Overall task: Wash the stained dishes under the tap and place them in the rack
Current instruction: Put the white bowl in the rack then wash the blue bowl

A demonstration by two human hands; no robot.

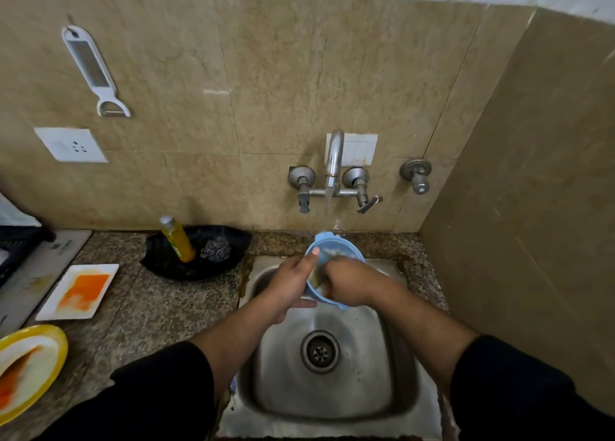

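Gripping blue bowl (336,251) rim: left hand (293,282); right hand (349,282) inside.

I see blue bowl (336,251) held tilted over steel sink (392,387), water stream from tap (333,157) hitting its far rim. Left hand (293,282) grips bowl's left side, thumb over rim. Right hand (349,286) reaches inside bowl, fingers pressed to inner wall. On granite counter (156,307) at left: white rectangular plate (78,291) with orange stain, yellow plate (30,370) also stained, soap bottle (178,239) beside steel scrubber (216,249) on black tray (186,267).
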